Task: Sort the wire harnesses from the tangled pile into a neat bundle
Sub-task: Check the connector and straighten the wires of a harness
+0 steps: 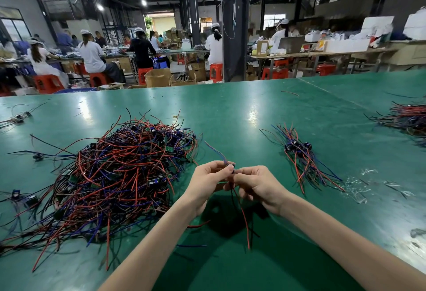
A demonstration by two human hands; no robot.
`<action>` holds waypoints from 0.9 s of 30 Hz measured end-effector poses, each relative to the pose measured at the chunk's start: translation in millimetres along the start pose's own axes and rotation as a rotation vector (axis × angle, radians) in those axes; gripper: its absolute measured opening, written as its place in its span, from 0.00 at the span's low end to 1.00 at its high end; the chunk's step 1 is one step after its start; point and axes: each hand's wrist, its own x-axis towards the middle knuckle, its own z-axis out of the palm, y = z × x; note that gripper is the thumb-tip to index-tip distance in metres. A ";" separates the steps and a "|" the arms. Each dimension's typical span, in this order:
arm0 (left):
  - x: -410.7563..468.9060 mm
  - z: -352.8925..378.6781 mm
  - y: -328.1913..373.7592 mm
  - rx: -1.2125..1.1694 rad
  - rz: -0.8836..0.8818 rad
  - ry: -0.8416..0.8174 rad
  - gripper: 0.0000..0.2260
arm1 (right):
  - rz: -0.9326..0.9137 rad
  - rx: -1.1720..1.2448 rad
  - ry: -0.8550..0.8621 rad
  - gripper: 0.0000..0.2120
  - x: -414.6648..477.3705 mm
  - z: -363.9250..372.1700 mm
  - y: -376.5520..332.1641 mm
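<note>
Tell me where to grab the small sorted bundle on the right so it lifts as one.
Grip the sorted bundle at its cluster of black modules, where all wires meet, coming from above with fingers across the strands. The loose ends fan out both ways and would likely slip apart if pulled.
</note>
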 end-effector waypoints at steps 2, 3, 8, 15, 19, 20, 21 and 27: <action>0.4 -1.6 -0.5 0.003 0.021 0.017 0.03 | -0.001 -0.026 -0.013 0.06 0.5 -0.3 -1.1; 0.5 -2.2 -0.5 0.010 0.029 0.021 0.03 | -0.001 -0.039 -0.022 0.06 1.1 -0.7 -1.4; 0.2 -1.8 -1.6 0.017 0.049 0.025 0.02 | 0.036 -0.046 -0.062 0.06 2.1 -3.6 -3.4; 0.9 -5.0 -0.7 -0.039 0.047 0.024 0.04 | 0.069 -0.072 -0.127 0.05 0.5 -4.1 -7.7; 0.3 -4.8 -0.8 -0.034 0.049 0.023 0.04 | 0.050 -0.125 -0.129 0.07 -1.2 -5.4 -10.3; 0.3 -4.7 -0.7 -0.032 0.052 0.024 0.04 | 0.043 -0.139 -0.125 0.08 -1.6 -5.7 -10.6; 0.3 -4.5 -0.6 -0.023 0.055 0.025 0.04 | 0.038 -0.149 -0.122 0.08 -1.7 -5.7 -10.4; 3.6 -6.7 1.8 -0.012 0.071 0.077 0.05 | 0.069 -0.239 -0.145 0.09 -2.6 -2.6 -7.8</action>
